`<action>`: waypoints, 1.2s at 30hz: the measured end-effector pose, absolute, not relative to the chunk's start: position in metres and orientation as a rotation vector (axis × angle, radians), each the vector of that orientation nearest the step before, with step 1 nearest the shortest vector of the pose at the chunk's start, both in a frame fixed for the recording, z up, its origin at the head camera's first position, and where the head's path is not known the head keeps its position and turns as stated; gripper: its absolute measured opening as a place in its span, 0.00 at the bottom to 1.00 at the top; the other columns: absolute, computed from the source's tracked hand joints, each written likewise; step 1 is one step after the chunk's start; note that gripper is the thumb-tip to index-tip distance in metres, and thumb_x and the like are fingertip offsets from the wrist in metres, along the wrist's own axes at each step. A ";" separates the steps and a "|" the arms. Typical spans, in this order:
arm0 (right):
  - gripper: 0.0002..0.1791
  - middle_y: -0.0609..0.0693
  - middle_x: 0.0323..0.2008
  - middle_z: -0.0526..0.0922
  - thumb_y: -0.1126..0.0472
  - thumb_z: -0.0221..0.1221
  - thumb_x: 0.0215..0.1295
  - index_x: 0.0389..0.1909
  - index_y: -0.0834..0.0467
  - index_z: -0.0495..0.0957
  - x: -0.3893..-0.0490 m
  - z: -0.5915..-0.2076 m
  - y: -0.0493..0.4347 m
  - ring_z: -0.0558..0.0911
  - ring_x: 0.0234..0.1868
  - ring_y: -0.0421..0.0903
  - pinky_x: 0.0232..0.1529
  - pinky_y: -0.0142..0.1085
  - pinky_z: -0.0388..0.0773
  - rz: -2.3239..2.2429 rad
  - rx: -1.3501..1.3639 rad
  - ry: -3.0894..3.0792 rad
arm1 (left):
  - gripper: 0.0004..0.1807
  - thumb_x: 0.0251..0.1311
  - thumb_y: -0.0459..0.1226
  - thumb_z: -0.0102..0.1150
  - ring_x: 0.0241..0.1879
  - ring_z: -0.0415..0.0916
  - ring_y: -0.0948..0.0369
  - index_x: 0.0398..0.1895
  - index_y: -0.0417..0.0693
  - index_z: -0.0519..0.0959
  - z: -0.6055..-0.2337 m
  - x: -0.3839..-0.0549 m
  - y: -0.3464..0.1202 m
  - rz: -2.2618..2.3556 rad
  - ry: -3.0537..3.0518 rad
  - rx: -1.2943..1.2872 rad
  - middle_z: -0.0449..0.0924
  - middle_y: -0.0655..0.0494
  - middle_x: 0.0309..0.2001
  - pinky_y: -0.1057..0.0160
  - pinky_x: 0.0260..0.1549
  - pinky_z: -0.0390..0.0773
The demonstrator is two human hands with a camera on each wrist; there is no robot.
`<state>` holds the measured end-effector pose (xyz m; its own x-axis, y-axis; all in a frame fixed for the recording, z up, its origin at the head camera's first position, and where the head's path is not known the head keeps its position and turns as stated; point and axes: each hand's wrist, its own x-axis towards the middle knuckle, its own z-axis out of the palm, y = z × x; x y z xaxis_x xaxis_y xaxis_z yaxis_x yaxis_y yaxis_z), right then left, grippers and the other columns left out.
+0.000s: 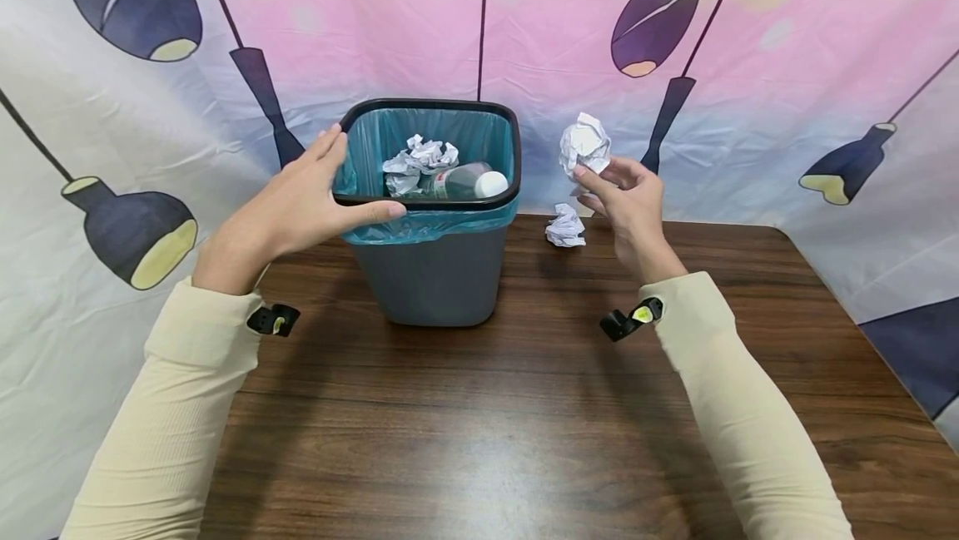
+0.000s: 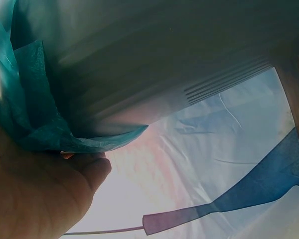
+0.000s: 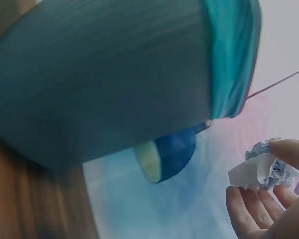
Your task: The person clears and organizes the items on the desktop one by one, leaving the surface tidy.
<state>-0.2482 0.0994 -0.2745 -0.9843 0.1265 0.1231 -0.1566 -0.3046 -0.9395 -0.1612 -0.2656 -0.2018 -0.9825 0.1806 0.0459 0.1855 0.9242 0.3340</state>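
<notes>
A grey trash can (image 1: pixel 442 274) with a black rim and a teal liner bag (image 1: pixel 397 228) stands upright at the back of the table. Inside it lie crumpled white paper (image 1: pixel 419 159) and a clear plastic bottle (image 1: pixel 464 182) with a white cap. My left hand (image 1: pixel 295 199) rests at the can's left rim, thumb stretched along the front edge and fingers extended. To the right of the can and above the table, my right hand (image 1: pixel 625 199) pinches a crumpled paper ball (image 1: pixel 584 145) between thumb and fingers, seen also as a paper ball (image 3: pixel 269 169) in the right wrist view.
Another crumpled paper ball (image 1: pixel 565 226) lies on the brown wooden table (image 1: pixel 449 423), right of the can and below my right hand. A cloth backdrop (image 1: pixel 419 16) printed with dark lamps hangs close behind the can and along both sides.
</notes>
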 end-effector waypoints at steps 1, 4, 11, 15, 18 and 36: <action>0.25 0.57 0.46 0.80 0.71 0.73 0.55 0.54 0.66 0.78 -0.248 -0.271 0.099 0.87 0.39 0.45 0.46 0.41 0.85 2.417 0.045 -1.713 | 0.68 0.56 0.74 0.53 0.80 0.23 0.53 0.81 0.43 0.33 -0.202 -0.161 -0.266 -0.534 -3.067 -0.291 0.24 0.51 0.81 0.37 0.74 0.39; 0.27 0.58 0.49 0.80 0.70 0.73 0.55 0.57 0.66 0.77 -0.246 -0.261 0.097 0.86 0.41 0.47 0.47 0.43 0.85 2.437 0.069 -1.670 | 0.68 0.56 0.74 0.53 0.80 0.24 0.53 0.81 0.43 0.33 -0.202 -0.161 -0.266 -0.531 -3.066 -0.291 0.24 0.52 0.81 0.37 0.74 0.39; 0.27 0.60 0.51 0.79 0.70 0.74 0.54 0.55 0.66 0.78 -0.241 -0.239 0.089 0.85 0.45 0.50 0.50 0.47 0.84 2.508 0.127 -1.563 | 0.68 0.56 0.74 0.53 0.80 0.24 0.53 0.81 0.43 0.33 -0.202 -0.162 -0.266 -0.532 -3.065 -0.292 0.23 0.52 0.81 0.37 0.74 0.39; 0.25 0.60 0.51 0.79 0.71 0.74 0.53 0.53 0.66 0.79 -0.237 -0.228 0.083 0.85 0.46 0.51 0.50 0.49 0.83 2.529 0.172 -1.527 | 0.68 0.56 0.74 0.53 0.80 0.23 0.53 0.81 0.42 0.32 -0.202 -0.162 -0.266 -0.525 -3.067 -0.291 0.24 0.51 0.81 0.37 0.74 0.39; 0.24 0.60 0.50 0.79 0.70 0.74 0.54 0.53 0.66 0.79 -0.234 -0.222 0.078 0.85 0.46 0.51 0.50 0.49 0.83 2.522 0.222 -1.544 | 0.68 0.56 0.74 0.53 0.80 0.24 0.53 0.81 0.42 0.32 -0.202 -0.162 -0.266 -0.517 -3.067 -0.293 0.24 0.50 0.81 0.37 0.74 0.39; 0.25 0.59 0.49 0.81 0.66 0.74 0.56 0.55 0.63 0.81 -0.224 -0.199 0.049 0.85 0.45 0.53 0.47 0.45 0.85 2.440 0.384 -1.745 | 0.68 0.56 0.74 0.53 0.80 0.24 0.53 0.81 0.42 0.33 -0.203 -0.162 -0.267 -0.531 -3.059 -0.301 0.23 0.52 0.81 0.37 0.74 0.39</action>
<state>-0.2241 0.0485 -0.1986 -0.9611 -0.0518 0.2715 -0.2401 -0.3294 -0.9131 -0.1622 -0.2670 -0.2026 -0.9811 0.1857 0.0544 0.1932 0.9235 0.3315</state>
